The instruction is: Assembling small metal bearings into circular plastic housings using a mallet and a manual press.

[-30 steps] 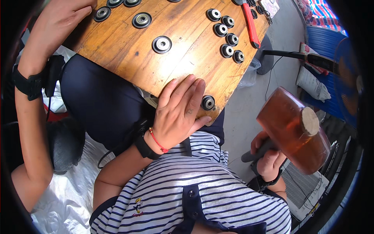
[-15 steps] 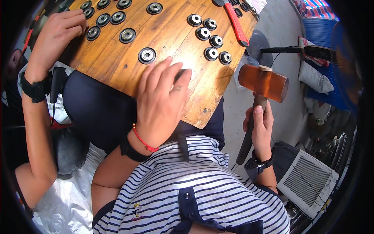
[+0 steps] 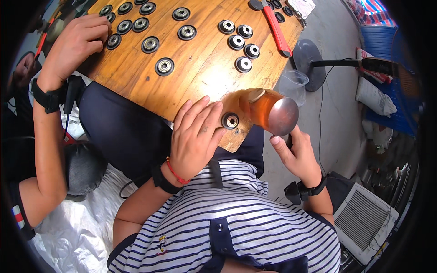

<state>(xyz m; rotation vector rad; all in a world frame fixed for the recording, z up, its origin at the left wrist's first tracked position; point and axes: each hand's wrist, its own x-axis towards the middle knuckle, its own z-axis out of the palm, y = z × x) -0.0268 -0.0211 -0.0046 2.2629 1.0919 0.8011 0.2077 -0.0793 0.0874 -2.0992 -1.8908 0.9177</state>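
My left hand (image 3: 196, 136) lies over the near edge of the wooden table (image 3: 136, 86), fingers stretched out. Close to its thumb and index finger sits a black-rimmed bearing wheel (image 3: 230, 120) near the table corner; whether they touch it I cannot tell. In my right hand (image 3: 298, 157) is a mallet (image 3: 269, 113) with a see-through orange head, held above the corner just right of that wheel. The mallet head hides its handle. Farther off lie a single bearing wheel (image 3: 164, 66) and, to the right, a group of several bearing wheels with pale centres (image 3: 243, 64).
A co-worker's hand (image 3: 79, 43) is by more bearing wheels (image 3: 124, 26) at the far left. A red utility knife (image 3: 276, 32) lies on the table's right side. Beyond the edge are a clear plastic container (image 3: 292, 84), a fan base (image 3: 306, 63) and a grilled white box (image 3: 364, 218).
My right hand has brought the mallet left and over the table corner. My left hand has come nearer. A wheel left the right-hand group, and one now sits at the corner; another appears farther off.
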